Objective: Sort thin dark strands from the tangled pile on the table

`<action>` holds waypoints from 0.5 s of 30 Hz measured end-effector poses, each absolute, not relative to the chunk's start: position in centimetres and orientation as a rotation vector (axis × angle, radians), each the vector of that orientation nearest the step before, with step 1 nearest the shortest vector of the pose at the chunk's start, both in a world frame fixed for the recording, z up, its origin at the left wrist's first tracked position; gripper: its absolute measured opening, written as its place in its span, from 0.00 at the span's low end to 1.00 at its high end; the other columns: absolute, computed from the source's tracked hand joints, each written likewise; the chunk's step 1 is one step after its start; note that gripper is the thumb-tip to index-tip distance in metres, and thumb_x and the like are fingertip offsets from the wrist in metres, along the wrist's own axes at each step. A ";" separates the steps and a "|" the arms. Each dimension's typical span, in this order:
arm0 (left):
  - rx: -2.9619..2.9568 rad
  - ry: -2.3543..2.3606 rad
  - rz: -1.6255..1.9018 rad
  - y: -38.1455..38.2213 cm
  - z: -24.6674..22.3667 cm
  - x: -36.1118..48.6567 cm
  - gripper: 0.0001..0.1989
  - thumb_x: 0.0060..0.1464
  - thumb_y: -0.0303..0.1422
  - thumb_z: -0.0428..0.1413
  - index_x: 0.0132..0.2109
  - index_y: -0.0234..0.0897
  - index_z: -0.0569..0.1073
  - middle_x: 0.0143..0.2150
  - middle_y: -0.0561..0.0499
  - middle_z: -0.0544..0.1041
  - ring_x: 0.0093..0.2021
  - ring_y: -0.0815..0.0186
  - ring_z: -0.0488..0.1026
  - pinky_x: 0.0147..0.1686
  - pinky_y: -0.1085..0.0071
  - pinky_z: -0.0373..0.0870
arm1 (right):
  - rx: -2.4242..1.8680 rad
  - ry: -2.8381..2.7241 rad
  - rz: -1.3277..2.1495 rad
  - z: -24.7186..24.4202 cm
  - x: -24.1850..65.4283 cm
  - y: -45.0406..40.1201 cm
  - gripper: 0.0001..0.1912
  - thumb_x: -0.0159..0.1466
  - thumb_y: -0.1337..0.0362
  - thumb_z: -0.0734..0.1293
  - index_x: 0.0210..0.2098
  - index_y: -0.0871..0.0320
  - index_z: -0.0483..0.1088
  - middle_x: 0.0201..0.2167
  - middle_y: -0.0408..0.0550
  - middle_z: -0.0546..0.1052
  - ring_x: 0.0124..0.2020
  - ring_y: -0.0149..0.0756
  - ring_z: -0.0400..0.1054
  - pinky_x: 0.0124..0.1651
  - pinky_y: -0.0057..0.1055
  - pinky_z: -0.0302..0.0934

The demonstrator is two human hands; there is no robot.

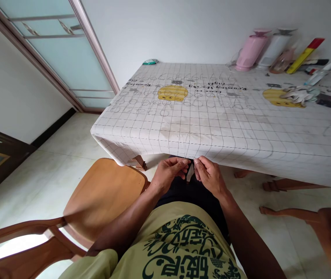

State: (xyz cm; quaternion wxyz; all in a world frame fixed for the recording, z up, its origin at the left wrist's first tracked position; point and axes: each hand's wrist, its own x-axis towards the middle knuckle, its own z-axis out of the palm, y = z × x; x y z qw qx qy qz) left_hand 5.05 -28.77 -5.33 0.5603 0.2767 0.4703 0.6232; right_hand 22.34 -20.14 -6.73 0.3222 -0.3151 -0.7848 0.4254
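Observation:
Close together at the front edge of the white checked tablecloth point(188, 131), my two hands meet in front of my lap. My left hand point(171, 172) is closed, thumb pressed against the fingers in a pinch. Opposite it, my right hand point(208, 174) is also pinched, with its fingertips a short way from those of the left. Whatever lies between the fingertips is too small to make out against the cloth's hanging edge and my dark trousers point(168, 197).
A wooden chair point(104, 197) stands at my left; more wooden chair parts point(295, 213) are at the right. Along the wall sit a pink bottle-shaped appliance point(251, 50), a white one point(275, 48) and a yellow-red box point(304, 56). Crumpled tissue point(301, 95) lies on the right.

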 end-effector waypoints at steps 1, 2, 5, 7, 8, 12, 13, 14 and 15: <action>0.646 1.103 1.474 -28.7 -5.3 5.1 0.24 0.51 0.49 0.75 0.41 0.31 0.86 0.37 0.46 0.80 0.33 0.67 0.74 0.30 0.72 0.74 | -0.840 -2.062 1.105 -6.6 22.3 -20.2 0.26 0.80 0.46 0.60 0.29 0.51 0.60 0.19 0.39 0.67 0.21 0.33 0.61 0.31 0.33 0.57; 0.638 1.096 1.482 -28.7 -5.3 5.1 0.25 0.52 0.50 0.74 0.43 0.31 0.86 0.38 0.45 0.80 0.34 0.67 0.74 0.29 0.72 0.74 | -0.852 -2.059 1.095 -6.5 22.3 -20.1 0.26 0.80 0.45 0.59 0.29 0.51 0.60 0.19 0.39 0.67 0.21 0.33 0.61 0.30 0.33 0.57; 0.626 1.084 1.503 -28.8 -5.5 5.0 0.29 0.55 0.54 0.71 0.48 0.30 0.85 0.39 0.44 0.79 0.34 0.67 0.75 0.29 0.72 0.74 | -0.896 -2.050 1.078 -5.8 22.2 -19.7 0.27 0.79 0.43 0.59 0.29 0.51 0.60 0.19 0.40 0.68 0.21 0.34 0.62 0.30 0.33 0.59; 0.630 1.099 1.504 -29.1 -5.8 4.9 0.30 0.57 0.55 0.70 0.49 0.29 0.84 0.39 0.44 0.79 0.34 0.67 0.75 0.29 0.72 0.74 | -0.935 -2.048 1.092 -5.0 22.0 -18.8 0.27 0.78 0.41 0.60 0.29 0.51 0.62 0.20 0.40 0.69 0.21 0.34 0.63 0.27 0.33 0.59; 0.632 1.116 1.498 -29.3 -6.1 4.9 0.31 0.57 0.56 0.69 0.49 0.30 0.84 0.38 0.45 0.79 0.33 0.67 0.75 0.29 0.72 0.74 | -0.949 -2.051 1.099 -4.6 21.9 -18.0 0.27 0.78 0.40 0.60 0.29 0.51 0.62 0.20 0.41 0.69 0.20 0.35 0.63 0.26 0.33 0.59; 0.639 1.205 1.420 -30.3 -7.6 4.8 0.29 0.55 0.55 0.70 0.47 0.30 0.83 0.36 0.46 0.79 0.32 0.68 0.74 0.28 0.74 0.72 | -0.961 -2.102 1.008 -2.4 20.2 -13.2 0.28 0.75 0.39 0.63 0.27 0.51 0.62 0.19 0.44 0.71 0.19 0.35 0.63 0.22 0.32 0.57; 0.652 1.228 1.394 -30.6 -8.0 4.8 0.29 0.55 0.55 0.70 0.46 0.30 0.83 0.36 0.46 0.79 0.32 0.68 0.74 0.28 0.74 0.72 | -0.973 -2.117 0.972 -1.9 19.4 -11.6 0.28 0.74 0.40 0.64 0.26 0.51 0.63 0.19 0.44 0.71 0.19 0.35 0.63 0.21 0.32 0.56; 0.674 1.253 1.368 -30.8 -8.5 4.8 0.28 0.55 0.55 0.70 0.45 0.31 0.83 0.35 0.46 0.79 0.32 0.67 0.74 0.27 0.74 0.72 | -0.996 -2.132 0.941 -1.4 18.5 -10.0 0.27 0.74 0.41 0.64 0.26 0.52 0.64 0.19 0.45 0.71 0.19 0.34 0.63 0.22 0.32 0.56; 0.702 1.281 1.345 -31.0 -8.9 4.9 0.28 0.56 0.55 0.69 0.44 0.31 0.83 0.35 0.46 0.79 0.32 0.67 0.75 0.27 0.74 0.72 | -1.032 -2.143 0.915 -1.0 17.4 -8.4 0.27 0.74 0.43 0.65 0.25 0.52 0.64 0.19 0.46 0.71 0.19 0.35 0.63 0.22 0.32 0.56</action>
